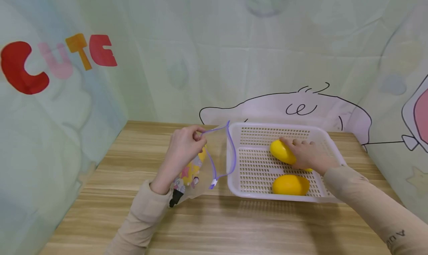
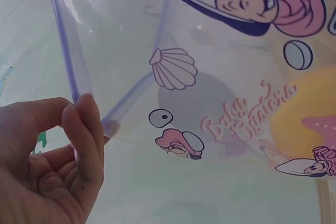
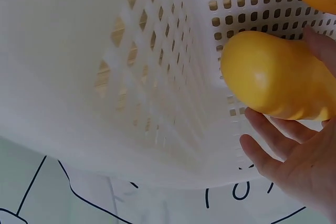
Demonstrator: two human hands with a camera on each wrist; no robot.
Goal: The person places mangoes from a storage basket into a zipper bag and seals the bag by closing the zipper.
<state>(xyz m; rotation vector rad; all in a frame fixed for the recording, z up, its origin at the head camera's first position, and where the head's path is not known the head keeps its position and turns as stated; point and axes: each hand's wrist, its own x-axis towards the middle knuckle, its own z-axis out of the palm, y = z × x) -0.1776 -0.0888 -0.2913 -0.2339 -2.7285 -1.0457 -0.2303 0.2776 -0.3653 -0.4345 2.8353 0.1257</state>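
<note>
A clear zip bag (image 1: 219, 147) with a purple rim and cartoon prints hangs from my left hand (image 1: 184, 145), which pinches its upper edge between thumb and fingers. Its mouth gapes toward the basket. In the left wrist view, shells and lettering show on the bag (image 2: 226, 93). Inside the white basket (image 1: 230, 177), my right hand (image 1: 311, 154) grips a yellow mango (image 1: 281, 151). The right wrist view shows the fingers (image 3: 268, 135) along one side of this mango (image 3: 268, 74) and the thumb on the other. Nearer the front lies a second mango (image 1: 291, 185).
The basket has perforated walls and floor and stands on a wooden table (image 1: 214, 225), right of the bag. A white zip slider (image 1: 214, 182) sits at the bag's lower corner. A printed cloth backdrop (image 1: 187, 62) rises behind and beside the table.
</note>
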